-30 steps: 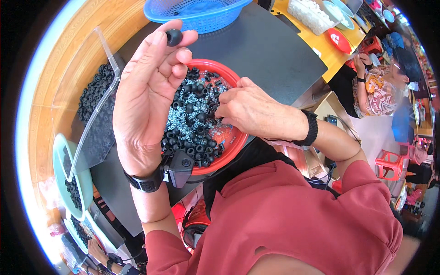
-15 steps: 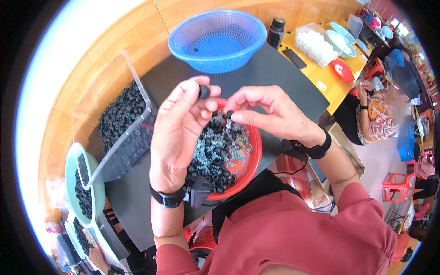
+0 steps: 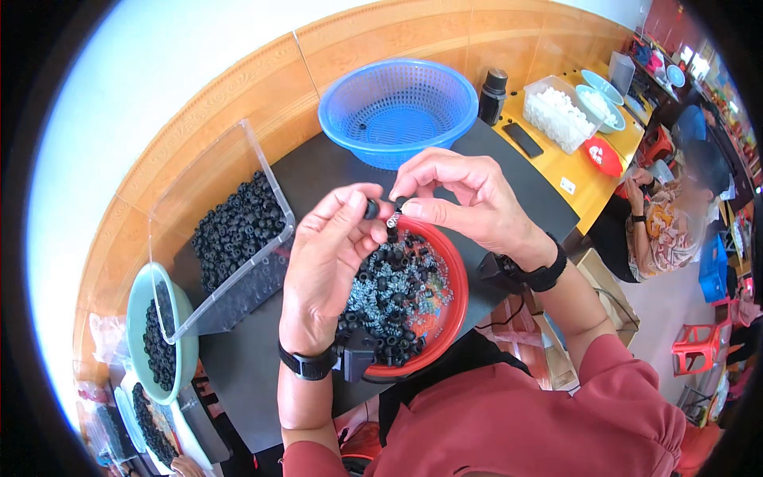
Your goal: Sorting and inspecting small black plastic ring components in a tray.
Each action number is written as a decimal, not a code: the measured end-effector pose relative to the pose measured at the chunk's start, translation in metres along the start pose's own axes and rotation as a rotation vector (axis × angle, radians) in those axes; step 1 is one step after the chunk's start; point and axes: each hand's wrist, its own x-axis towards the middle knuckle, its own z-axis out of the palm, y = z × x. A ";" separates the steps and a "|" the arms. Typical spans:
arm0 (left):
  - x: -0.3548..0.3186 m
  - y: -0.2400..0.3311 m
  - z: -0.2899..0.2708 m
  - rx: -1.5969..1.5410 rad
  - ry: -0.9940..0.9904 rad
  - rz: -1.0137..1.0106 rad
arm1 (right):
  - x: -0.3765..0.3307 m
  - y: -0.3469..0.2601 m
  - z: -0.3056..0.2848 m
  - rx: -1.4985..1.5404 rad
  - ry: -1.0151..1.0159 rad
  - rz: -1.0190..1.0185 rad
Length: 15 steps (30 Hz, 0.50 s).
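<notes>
My left hand [image 3: 330, 238] is closed in a pinch on a small round black cap [image 3: 371, 209]. Just to its right, my right hand [image 3: 461, 191] pinches a small black part [image 3: 400, 204] between thumb and forefinger. A thin metal spring [image 3: 392, 221] hangs under that part, with something dark at its lower end that I cannot make out. Both hands are above the far rim of a red bowl [image 3: 458, 314]. Inside the bowl lie many loose springs [image 3: 375, 296] mixed with black round pieces [image 3: 391, 350].
A clear plastic bin [image 3: 238, 266] of black rings leans at the left, by a pale green basin [image 3: 188, 350] of similar pieces. Beyond the bowl stands a blue basket [image 3: 397, 151]. A dark flask [image 3: 493, 95], a phone [image 3: 522, 140] and a tub of white pieces [image 3: 559, 119] sit back right.
My hands have come closer together, so the two black pieces are nearly touching. The spring under the right-hand part now shows. The whole view has shifted, with the table lower in it.
</notes>
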 end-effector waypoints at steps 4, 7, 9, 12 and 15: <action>-0.003 0.001 0.000 0.077 -0.006 -0.065 | 0.010 0.004 0.004 0.030 0.015 -0.068; -0.001 0.001 0.001 0.086 -0.012 -0.066 | 0.015 0.014 0.008 -0.065 0.049 -0.193; 0.000 0.002 -0.001 0.088 -0.015 -0.065 | 0.014 0.011 0.010 -0.047 0.046 -0.159; -0.001 0.004 -0.003 0.061 -0.062 -0.087 | 0.015 0.006 0.010 -0.053 0.016 -0.139; -0.002 0.006 -0.001 0.073 -0.056 -0.068 | 0.017 0.004 0.010 -0.131 -0.016 -0.208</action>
